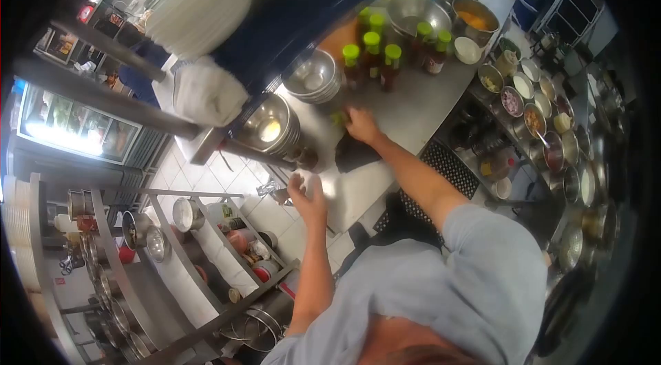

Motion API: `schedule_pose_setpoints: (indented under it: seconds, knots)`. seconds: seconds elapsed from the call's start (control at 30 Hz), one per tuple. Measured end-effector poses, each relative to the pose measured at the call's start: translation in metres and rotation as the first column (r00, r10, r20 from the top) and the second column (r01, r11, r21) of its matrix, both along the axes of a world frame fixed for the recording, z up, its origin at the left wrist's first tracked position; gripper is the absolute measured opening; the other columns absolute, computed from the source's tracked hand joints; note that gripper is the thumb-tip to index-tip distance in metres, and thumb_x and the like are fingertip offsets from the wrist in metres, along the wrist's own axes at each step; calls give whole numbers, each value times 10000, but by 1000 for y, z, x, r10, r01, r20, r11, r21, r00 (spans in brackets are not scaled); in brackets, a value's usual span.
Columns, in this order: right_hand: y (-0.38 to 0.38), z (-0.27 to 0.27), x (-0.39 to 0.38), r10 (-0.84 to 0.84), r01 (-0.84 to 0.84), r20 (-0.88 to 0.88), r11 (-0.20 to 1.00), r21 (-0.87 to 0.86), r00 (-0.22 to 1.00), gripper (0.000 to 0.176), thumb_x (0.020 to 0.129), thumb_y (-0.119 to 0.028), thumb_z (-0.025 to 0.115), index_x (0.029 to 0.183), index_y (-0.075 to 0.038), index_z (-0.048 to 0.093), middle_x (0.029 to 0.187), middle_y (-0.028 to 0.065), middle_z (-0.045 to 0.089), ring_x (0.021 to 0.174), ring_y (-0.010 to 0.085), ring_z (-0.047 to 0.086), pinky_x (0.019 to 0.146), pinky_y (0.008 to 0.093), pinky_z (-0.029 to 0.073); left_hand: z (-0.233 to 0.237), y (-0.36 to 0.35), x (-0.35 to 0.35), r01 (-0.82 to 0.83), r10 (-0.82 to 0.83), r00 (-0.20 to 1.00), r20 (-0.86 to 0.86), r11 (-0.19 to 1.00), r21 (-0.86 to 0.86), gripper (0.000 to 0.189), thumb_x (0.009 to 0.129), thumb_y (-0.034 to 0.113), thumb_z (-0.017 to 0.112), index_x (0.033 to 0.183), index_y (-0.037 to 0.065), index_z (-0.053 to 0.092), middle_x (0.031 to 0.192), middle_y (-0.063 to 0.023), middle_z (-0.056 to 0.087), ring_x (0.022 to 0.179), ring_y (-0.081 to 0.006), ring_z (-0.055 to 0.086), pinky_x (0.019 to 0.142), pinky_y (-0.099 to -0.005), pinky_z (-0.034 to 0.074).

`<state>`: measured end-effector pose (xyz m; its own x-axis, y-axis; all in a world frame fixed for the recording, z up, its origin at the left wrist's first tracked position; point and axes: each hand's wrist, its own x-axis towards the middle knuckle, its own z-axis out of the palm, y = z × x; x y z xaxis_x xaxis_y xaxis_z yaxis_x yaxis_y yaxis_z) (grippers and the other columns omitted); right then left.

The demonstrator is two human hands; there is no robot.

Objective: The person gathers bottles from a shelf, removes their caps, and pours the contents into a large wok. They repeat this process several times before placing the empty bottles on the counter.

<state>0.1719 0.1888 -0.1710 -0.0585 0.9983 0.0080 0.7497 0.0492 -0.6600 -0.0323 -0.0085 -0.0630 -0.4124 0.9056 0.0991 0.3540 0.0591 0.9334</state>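
Observation:
My right hand (361,125) reaches over the steel counter (413,120) with its fingers closed. At its fingertips is a small green thing (337,118), blurred, in the same colour as the bottle caps. Beneath that wrist lies a dark patch that I cannot make out. Just beyond stand several sauce bottles (390,72) with bright green caps, upright in a loose group. My left hand (308,200) is raised near the counter's left edge, fingers apart and holding nothing. Stacked metal bowls (272,124) are close to it on the far side.
White plates (200,10) are piled on the overhead shelf. More metal bowls (313,76), a pot of orange food (475,19) and a white bowl (468,50) stand on the counter. Ingredient containers (536,120) line the right. A rack with pans (186,215) is at lower left.

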Motion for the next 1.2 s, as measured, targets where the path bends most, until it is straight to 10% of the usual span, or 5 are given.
schedule_pose_setpoints:
  seconds: [0.3,0.63,1.03,1.1,1.2]
  knots:
    - [-104,64,24,177,-199,125,961,191,976,452,796,-345,779,1157,-122,623,1202,164,526,1131,362,507,951,492,425,31,-21,52,157,-160,987,-33,984,-80,218,1000,122,575,1135,-37,638,1143,-164,677,1053,-254,657,903,-357,510]
    - [-50,52,144,-16,11,516,1000,14,856,332,889,-365,655,1142,-151,679,1155,97,601,1156,290,538,929,489,453,52,257,192,197,-154,943,-296,973,120,490,891,209,723,1290,-8,537,1175,-217,660,1103,-417,616,949,-434,481]
    - [-157,204,116,205,-97,-350,948,302,914,899,748,-340,834,1467,-21,400,1261,169,599,1177,314,579,1011,413,455,199,100,159,404,-413,911,20,899,167,320,879,215,766,1067,3,618,970,-99,696,874,-205,663,791,-342,515]
    - [-182,264,90,335,-263,-566,942,208,754,946,714,-350,862,1458,-6,391,1249,156,614,1149,277,600,975,399,481,215,62,140,589,-640,765,72,740,323,297,853,178,792,1026,24,606,955,-69,677,846,-153,657,777,-299,519]
    - [-237,256,58,205,-758,-964,653,8,167,924,673,-245,878,1418,24,403,1172,207,648,1010,294,665,886,397,528,255,38,104,703,-856,-199,476,214,678,443,887,229,753,1199,45,496,882,-141,659,705,-232,658,648,-313,553]
